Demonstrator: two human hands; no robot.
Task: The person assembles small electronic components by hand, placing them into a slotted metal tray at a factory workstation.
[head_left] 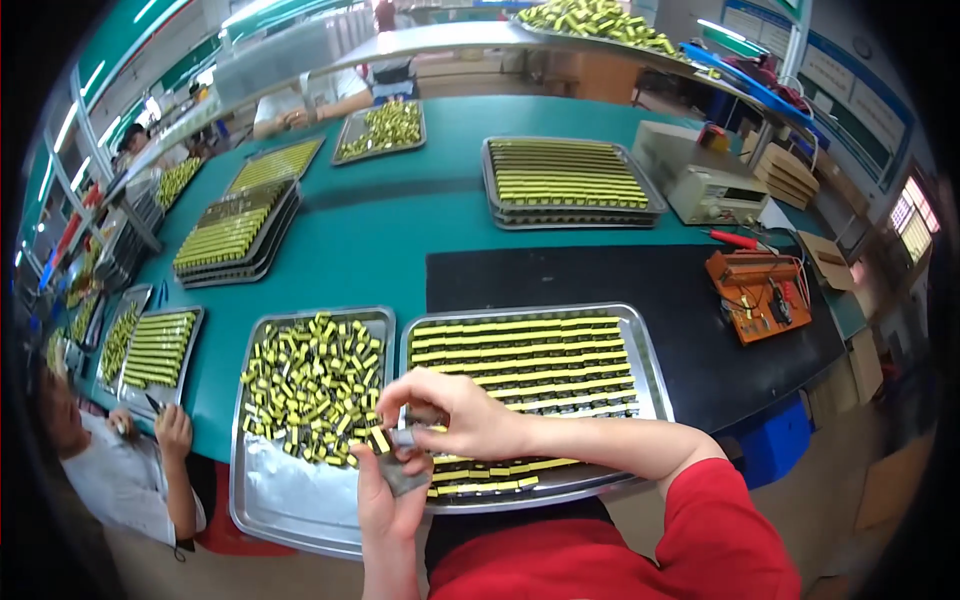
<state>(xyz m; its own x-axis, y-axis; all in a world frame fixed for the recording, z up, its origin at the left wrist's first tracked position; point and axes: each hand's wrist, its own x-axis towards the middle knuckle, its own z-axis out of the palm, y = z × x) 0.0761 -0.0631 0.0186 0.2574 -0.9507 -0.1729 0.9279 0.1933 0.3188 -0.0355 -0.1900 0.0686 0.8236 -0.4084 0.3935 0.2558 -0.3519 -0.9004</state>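
My left hand (392,510) is closed around a flat grey piece (405,482), thumb pointing up, over the inner edge of the left metal tray (300,510). Just above that thumb is a small yellow-and-black block-shaped component (379,440); I cannot tell which hand bears it. My right hand (465,415) reaches across from the right and pinches a small silvery piece (403,430) close to the component. Loose components (310,380) of the same kind lie heaped in the left tray. In the right tray (655,385) they stand in neat rows, partly hidden by my right arm.
Stacked trays of lined-up components (570,175) stand farther back. To the right are a bench instrument (720,195) and an orange test fixture (755,300) on a black mat (560,270). A co-worker (125,470) sits at the left. A shelf (440,40) crosses above the table.
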